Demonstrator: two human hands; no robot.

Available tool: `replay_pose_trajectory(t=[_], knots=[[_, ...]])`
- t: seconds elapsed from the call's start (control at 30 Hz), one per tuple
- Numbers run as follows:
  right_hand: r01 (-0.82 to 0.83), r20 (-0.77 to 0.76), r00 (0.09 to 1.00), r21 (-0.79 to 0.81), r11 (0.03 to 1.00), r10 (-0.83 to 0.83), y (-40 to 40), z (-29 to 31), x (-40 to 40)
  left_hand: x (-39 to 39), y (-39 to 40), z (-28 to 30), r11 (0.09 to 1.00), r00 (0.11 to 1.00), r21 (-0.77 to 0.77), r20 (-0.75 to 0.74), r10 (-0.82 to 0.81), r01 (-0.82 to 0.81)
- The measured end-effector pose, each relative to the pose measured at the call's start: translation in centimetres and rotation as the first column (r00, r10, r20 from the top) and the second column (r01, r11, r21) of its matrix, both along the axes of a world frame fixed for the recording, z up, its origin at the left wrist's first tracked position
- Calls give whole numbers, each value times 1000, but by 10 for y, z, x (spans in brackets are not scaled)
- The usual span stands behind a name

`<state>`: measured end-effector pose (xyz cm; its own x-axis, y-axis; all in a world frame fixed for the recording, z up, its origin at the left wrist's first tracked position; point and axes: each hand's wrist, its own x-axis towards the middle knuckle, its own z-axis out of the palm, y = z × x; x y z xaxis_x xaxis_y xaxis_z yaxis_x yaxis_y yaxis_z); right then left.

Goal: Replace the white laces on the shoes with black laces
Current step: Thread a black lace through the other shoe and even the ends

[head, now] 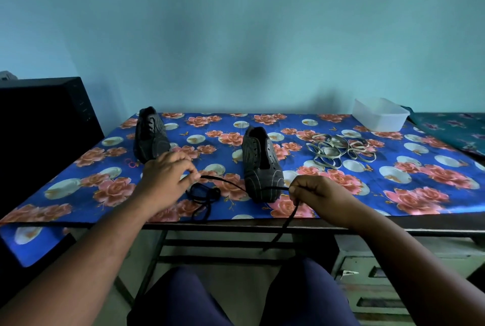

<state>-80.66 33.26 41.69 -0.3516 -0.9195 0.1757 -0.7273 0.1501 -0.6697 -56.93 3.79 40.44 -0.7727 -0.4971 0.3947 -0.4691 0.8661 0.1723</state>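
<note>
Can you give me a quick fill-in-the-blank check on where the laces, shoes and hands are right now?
1. Both hands pinch the ____ lace, stretched from the left hand to the right hand.
2. The near shoe has ____ lace in its eyelets.
3. The white laces lie in a pile to the ____ of the near shoe.
4. The clear tub sits at the table's far ____ corner.

Missing words: black; no; right; right

Both forearms are bare, with no sleeves showing up to the frame's edge. No watch, ring or bracelet is seen. The legs wear dark navy-blue trousers.
</note>
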Motion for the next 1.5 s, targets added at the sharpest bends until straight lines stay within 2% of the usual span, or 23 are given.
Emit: replay_pose_trajectory(t=[0.1,0.17,0.3,0.37,0.5,0.67,0.93,1.03,1.17,1.27,1.33,1.4,1.5], knots=[[-50,5,999,-22,998,50,-11,1,11,-16,31,4,993,993,17,-9,-115,116],[-82,-4,997,-29,996,82,-18,3,19,-28,57,3,958,968,136,-40,-249,252],[-168,-18,986,-64,984,168,-28,9,34,-48,93,0,760,890,474,-137,-434,444],[-201,-22,980,-78,976,200,-29,11,36,-53,96,-4,725,873,494,-188,-450,480],[-175,-18,985,-56,983,174,-22,10,33,-47,87,-1,785,873,386,-264,-409,485],[-89,53,994,-44,995,92,-7,6,16,-24,59,0,826,916,414,-284,-282,382],[147,237,967,-200,969,-98,-3,-4,0,-11,37,-3,895,937,348,-303,-173,278],[285,491,864,-295,912,-111,-10,-3,5,-16,37,-5,895,927,334,-328,-183,295],[457,817,576,-335,824,12,-27,-3,12,-27,36,-7,900,922,328,-347,-169,288],[565,916,376,-345,749,138,-44,-1,14,-41,33,-11,895,920,332,-350,-175,296],[622,939,290,-331,710,184,-55,0,11,-50,32,-14,894,921,331,-344,-183,302],[637,942,268,-331,696,204,-64,0,6,-59,33,-15,889,919,338,-349,-186,308],[609,932,329,-333,720,153,-71,-6,-5,-71,35,-15,886,916,337,-352,-195,318]])
